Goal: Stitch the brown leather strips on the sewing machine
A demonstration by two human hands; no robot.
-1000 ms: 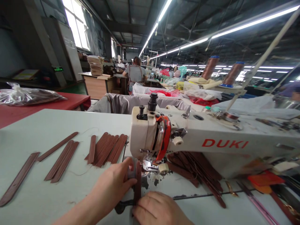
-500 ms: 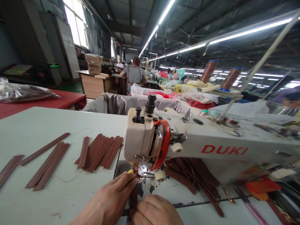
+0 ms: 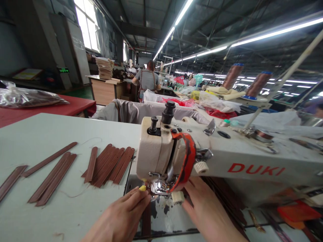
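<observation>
- The left hand [image 3: 123, 213] has its fingers bent and close together, tips at a narrow dark-brown leather strip [image 3: 146, 218]; I cannot tell whether they pinch it or merely press it.
- A small yellow piece [image 3: 142, 188] shows at those fingertips.
- This strip lies on the table's near side, running back to the shiny metal presser foot [image 3: 158, 191] of a cream-white sewing machine [image 3: 232, 151] lettered DUKI.
- The right hand [image 3: 202, 201] reaches beneath the machine's arm, thumb and fingers apart; its tips are partly hidden near the curved orange-red guard [image 3: 188, 161], so I cannot tell whether it holds anything.
- Beside that hand, under the arm, lies a heap of dark-brown strips [image 3: 229, 198].
- Between the pale-green table's [image 3: 75, 215] left edge and the machine head, more flat brown leather strips [image 3: 107, 166] lie in slanting groups.
</observation>
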